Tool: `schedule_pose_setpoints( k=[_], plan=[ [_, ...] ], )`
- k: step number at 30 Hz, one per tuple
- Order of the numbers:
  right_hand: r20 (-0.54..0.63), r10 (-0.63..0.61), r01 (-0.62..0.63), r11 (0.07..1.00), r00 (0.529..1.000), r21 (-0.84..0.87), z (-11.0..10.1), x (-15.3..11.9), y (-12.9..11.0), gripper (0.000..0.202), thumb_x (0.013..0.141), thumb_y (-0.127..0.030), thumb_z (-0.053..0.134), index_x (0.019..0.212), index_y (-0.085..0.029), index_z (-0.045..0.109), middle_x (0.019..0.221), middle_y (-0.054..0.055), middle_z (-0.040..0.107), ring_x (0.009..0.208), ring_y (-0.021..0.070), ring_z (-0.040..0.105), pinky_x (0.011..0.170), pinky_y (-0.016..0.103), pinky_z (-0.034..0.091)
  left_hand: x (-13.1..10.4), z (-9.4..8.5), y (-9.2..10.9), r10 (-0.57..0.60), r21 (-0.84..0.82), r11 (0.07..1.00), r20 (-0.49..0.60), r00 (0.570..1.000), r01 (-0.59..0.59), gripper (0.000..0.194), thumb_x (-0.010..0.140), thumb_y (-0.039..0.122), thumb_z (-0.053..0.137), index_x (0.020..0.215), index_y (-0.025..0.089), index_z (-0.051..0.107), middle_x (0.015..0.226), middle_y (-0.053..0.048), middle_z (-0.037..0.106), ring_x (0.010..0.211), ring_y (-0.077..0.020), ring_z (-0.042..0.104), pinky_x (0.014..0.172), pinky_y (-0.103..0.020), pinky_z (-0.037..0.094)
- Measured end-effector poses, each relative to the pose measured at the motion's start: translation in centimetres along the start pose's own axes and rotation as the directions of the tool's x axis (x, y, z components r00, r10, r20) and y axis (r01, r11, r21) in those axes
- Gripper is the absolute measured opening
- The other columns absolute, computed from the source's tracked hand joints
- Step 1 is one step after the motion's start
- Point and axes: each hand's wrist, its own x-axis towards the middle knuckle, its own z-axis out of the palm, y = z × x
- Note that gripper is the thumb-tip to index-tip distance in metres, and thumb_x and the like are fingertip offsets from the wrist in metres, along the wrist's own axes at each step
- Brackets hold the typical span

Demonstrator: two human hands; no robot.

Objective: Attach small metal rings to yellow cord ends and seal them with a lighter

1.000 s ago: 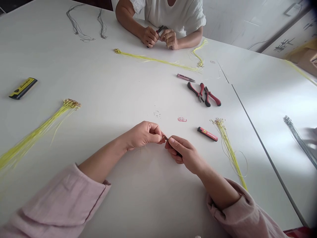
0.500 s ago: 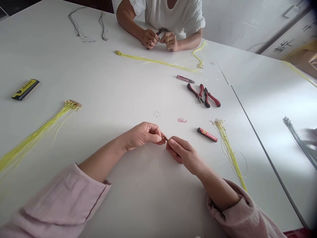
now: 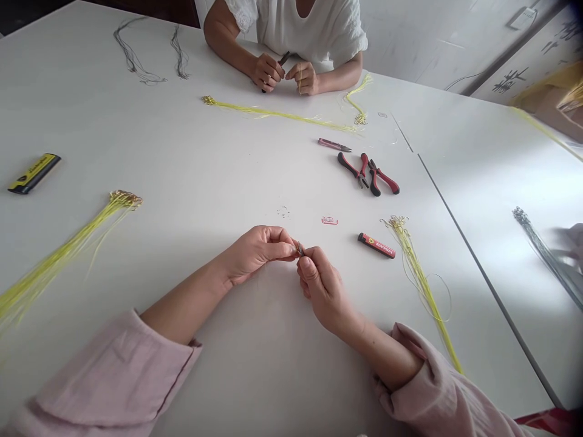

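My left hand [image 3: 262, 252] is closed, its thumb and forefinger pinching a thin yellow cord with a small gold-coloured end. My right hand [image 3: 324, 290] is wrapped round a small tool with dark metal tips [image 3: 300, 250]; the rest of that tool is hidden in the palm. The tips meet the cord's end right at my left fingertips, just above the white table [image 3: 255, 376]. A red lighter [image 3: 376, 246] lies to the right of my right hand. Beyond my hands are dark specks [image 3: 283, 211] and a red mark [image 3: 330, 220] on the tabletop.
Bundles of yellow cords with gold hooks lie left [image 3: 68, 243] and right [image 3: 421, 279]. Two red-black pliers [image 3: 355, 172], pink snips [image 3: 334, 145] and a yellow-black lighter [image 3: 34, 174] rest farther off. Opposite, a person [image 3: 310, 36] holds a tool and cord. Grey cords [image 3: 544, 252] lie far right.
My right hand has turned more upright, and the tool's dark tips now sit against my left fingertips. The whole view has shifted slightly.
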Motion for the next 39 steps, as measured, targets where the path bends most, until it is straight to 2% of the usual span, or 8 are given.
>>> schedule_pose_setpoints(
  k=[15,30,39],
  plan=[
    [-0.019,0.017,-0.017,1.0,1.0,-0.012,0.07,0.06,-0.12,0.033,0.094,-0.053,0.032,0.084,-0.023,0.04,0.067,-0.003,0.04,0.055,0.0109,0.032,0.05,0.024,0.027,-0.03,-0.03,-0.05,0.006,0.047,0.999,0.001,1.0,-0.006,0.011,0.074,0.025,0.066,0.067,0.017,0.063,0.091,-0.004,0.066,0.092,-0.0178,0.059,0.091,-0.036,0.042],
    [-0.002,0.009,-0.009,0.999,1.0,-0.051,0.01,0.0,-0.34,0.033,0.096,-0.051,0.03,0.08,-0.023,0.033,0.063,-0.004,0.038,0.053,0.0105,0.032,0.05,0.025,0.025,0.06,-0.2,-0.14,0.002,0.056,0.998,0.017,1.0,-0.003,0.008,0.077,0.019,0.063,0.07,0.017,0.063,0.09,-0.002,0.064,0.092,-0.0165,0.058,0.088,-0.033,0.042],
    [-0.007,-0.019,0.019,0.996,1.0,-0.092,-0.01,0.04,-0.37,0.031,0.096,-0.048,0.03,0.08,-0.022,0.034,0.061,-0.004,0.039,0.052,0.01,0.033,0.049,0.025,0.026,0.11,-0.29,-0.39,-0.008,0.039,0.999,0.016,1.0,0.007,0.006,0.078,0.018,0.063,0.072,0.016,0.062,0.089,-0.002,0.065,0.089,-0.0159,0.059,0.087,-0.034,0.043]
  ],
)
